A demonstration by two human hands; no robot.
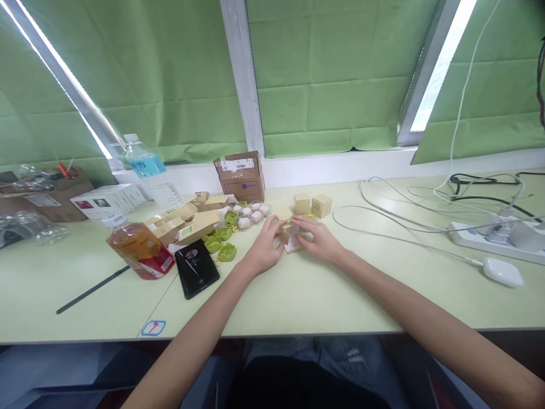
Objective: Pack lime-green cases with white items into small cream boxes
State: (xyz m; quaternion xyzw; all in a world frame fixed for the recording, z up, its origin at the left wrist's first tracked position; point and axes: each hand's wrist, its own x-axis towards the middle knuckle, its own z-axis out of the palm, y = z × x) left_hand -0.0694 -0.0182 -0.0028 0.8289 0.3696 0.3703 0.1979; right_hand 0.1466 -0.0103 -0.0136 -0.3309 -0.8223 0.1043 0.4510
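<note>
Between my two hands is a small tan cardboard box (292,241), its white inside facing me. My left hand (267,245) grips its left side with bent fingers. On the other side, my right hand (317,240) has its fingertips at the top edge and its thumb low on the box. Just behind them, a bit of a green piece (311,217) shows. Two closed tan boxes (321,205) stand behind my right hand. To the left lie several green plastic pieces (227,252), a clear tray of pale round items (251,215) and several unfilled-looking tan cartons (199,226).
A black phone (196,269), a bottle of reddish drink (139,247), a water bottle (151,173) and a dark thin rod (91,289) are on the left. A brown carton (241,177) stands at the back. Cables, a power strip (502,241) and a white charger (503,272) lie right.
</note>
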